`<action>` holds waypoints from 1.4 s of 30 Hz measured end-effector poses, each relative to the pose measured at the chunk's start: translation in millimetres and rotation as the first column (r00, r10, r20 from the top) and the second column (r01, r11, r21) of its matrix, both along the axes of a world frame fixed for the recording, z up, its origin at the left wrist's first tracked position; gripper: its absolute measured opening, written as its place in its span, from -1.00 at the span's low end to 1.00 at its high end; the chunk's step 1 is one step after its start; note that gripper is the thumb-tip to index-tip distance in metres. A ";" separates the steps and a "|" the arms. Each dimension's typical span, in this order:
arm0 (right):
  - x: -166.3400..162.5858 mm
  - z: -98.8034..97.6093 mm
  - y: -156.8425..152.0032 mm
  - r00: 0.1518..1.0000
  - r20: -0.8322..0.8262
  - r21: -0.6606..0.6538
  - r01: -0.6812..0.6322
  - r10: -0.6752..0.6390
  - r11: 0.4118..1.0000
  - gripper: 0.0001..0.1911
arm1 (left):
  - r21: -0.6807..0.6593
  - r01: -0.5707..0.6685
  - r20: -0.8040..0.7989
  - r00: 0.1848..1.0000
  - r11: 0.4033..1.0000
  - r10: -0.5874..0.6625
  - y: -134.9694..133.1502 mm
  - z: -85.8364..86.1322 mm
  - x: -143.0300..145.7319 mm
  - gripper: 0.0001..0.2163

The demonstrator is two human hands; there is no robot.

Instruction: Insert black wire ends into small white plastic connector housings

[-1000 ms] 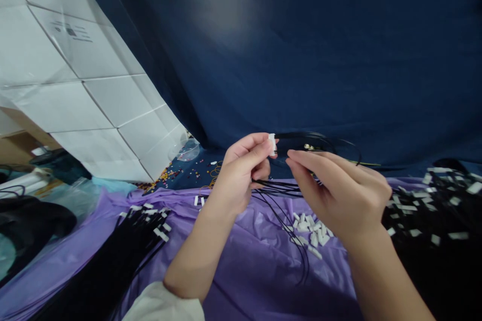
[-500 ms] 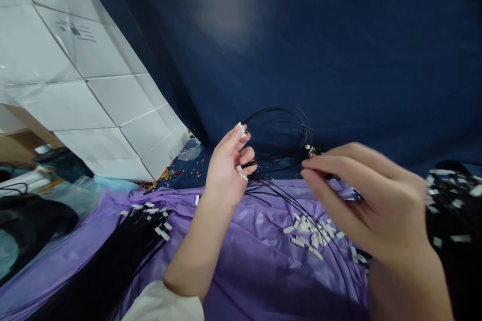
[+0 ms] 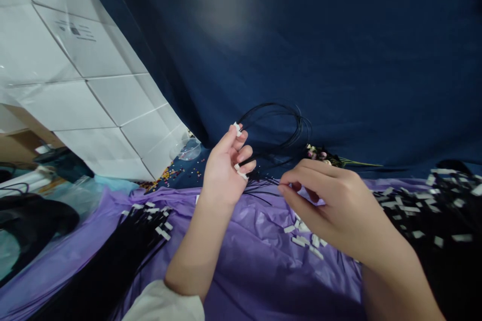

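While the half-curled left hand (image 3: 226,175) holds looped black cords (image 3: 299,121) with white tags (image 3: 237,129) mid-frame, the right hand (image 3: 331,198) has fingertips almost together nearby, grip unclear. Tagged bundles (image 3: 109,246) lie lower left and right; loose tags (image 3: 299,242) remain unattached, lower centre.

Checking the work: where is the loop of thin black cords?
In the head view, right of centre: the loop curves out from the left hand, in front of dark blue cloth.

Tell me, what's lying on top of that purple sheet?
On the purple sheet lie loose white pieces near the middle, with white-tipped black cords to the left and right. The right hand and both forearms cover parts of it; what's beneath them can't be seen.
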State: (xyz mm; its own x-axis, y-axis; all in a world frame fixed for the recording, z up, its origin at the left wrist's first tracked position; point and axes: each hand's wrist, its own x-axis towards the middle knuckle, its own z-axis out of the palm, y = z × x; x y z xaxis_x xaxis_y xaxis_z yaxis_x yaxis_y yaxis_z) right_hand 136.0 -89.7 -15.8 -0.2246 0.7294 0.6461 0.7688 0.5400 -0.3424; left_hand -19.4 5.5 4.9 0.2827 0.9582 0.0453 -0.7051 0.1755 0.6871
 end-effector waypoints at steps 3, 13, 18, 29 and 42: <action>-2.6 0.8 0.8 1.000 -0.006 0.003 0.029 -0.029 1.000 -0.88 | 0.016 -0.032 -0.017 0.999 0.999 0.033 -1.6 -0.8 1.9 -0.87; -2.8 -2.8 3.6 0.993 -0.107 -0.164 0.027 -0.045 0.986 -0.92 | 0.163 -0.204 -0.089 0.971 0.965 0.220 -3.8 -7.3 9.2 -0.78; 7.2 4.1 5.6 0.697 -0.693 -0.320 -0.526 0.184 0.788 -0.82 | 0.188 -0.258 -0.069 0.959 0.948 0.274 -4.0 -7.0 8.7 -0.77; 20.3 5.2 21.4 0.210 -0.976 -0.034 -0.435 0.064 0.900 -0.80 | 0.182 -0.251 -0.025 0.965 0.951 0.259 -4.6 -7.6 6.0 -0.78; 11.4 4.8 25.6 0.138 -0.952 0.265 -0.072 0.272 0.962 -0.77 | 0.177 -0.214 -0.049 0.973 0.961 0.226 -4.4 -7.0 6.4 -0.81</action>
